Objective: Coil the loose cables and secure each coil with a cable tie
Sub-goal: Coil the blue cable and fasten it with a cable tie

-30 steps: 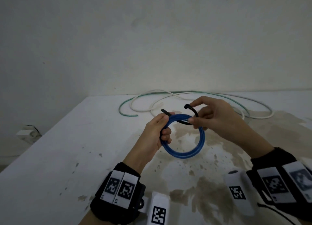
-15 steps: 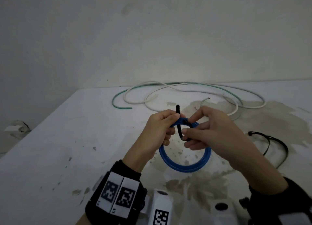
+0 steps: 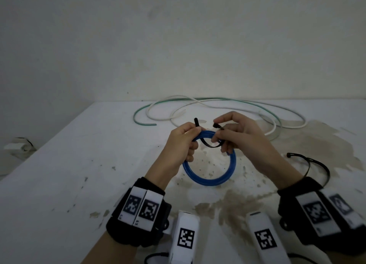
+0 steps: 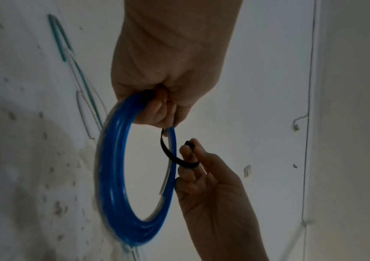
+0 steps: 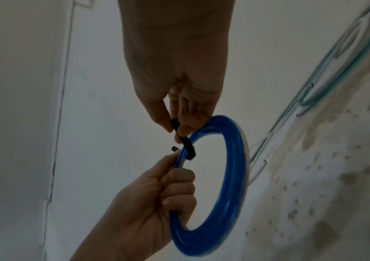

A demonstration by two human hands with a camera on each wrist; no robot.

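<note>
A blue cable coil (image 3: 210,179) (image 4: 114,176) (image 5: 228,176) hangs in the air above the white table (image 3: 69,164). My left hand (image 3: 183,142) (image 4: 157,106) (image 5: 163,187) grips the coil's upper left part, with one end of a black cable tie (image 3: 207,144) (image 4: 172,157) (image 5: 186,143) sticking up past its thumb. The tie loops under the coil's top strands. My right hand (image 3: 233,133) (image 4: 192,159) (image 5: 174,116) pinches the tie's other end between thumb and forefinger, just right of the left hand.
Loose white (image 3: 178,107) and green (image 3: 142,121) cables lie spread along the table's far side near the wall. More black cable ties (image 3: 313,164) lie at the right. A brown stain covers the table's right half.
The view has shifted a little. My right hand has lifted its end of the tie from below the coil's top up level with the left hand's end; the tie now loops under the strands.
</note>
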